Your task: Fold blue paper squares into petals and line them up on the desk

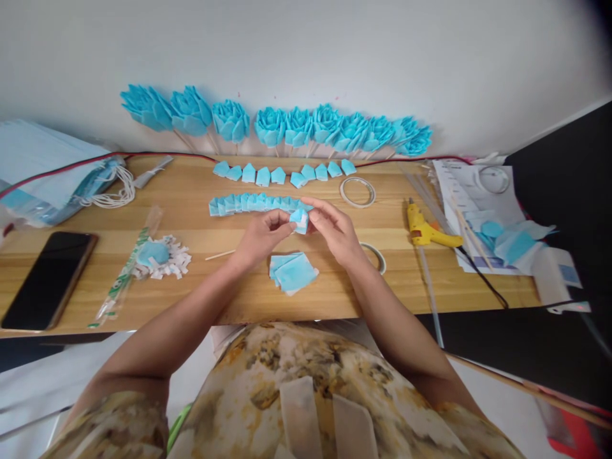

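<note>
Both hands meet over the middle of the wooden table, holding one small folded blue petal (299, 218) that shows a white patch. My left hand (264, 234) is closed, its thumb and fingertips on the petal's left side. From the right, my right hand (333, 231) pinches the same petal. Just beyond the fingers runs a tight row of folded blue petals (248, 203). Farther back lies a spaced row of pointed blue petals (263, 176). Below my hands sits a small pile of flat blue squares (293, 273).
Finished blue flowers (231, 120) on sticks lean along the wall. Tape rolls (357, 192) and a yellow glue gun (425, 233) lie to the right. At left are a phone (49, 280), white scraps (179, 258) and a bag of blue sheets (45, 169).
</note>
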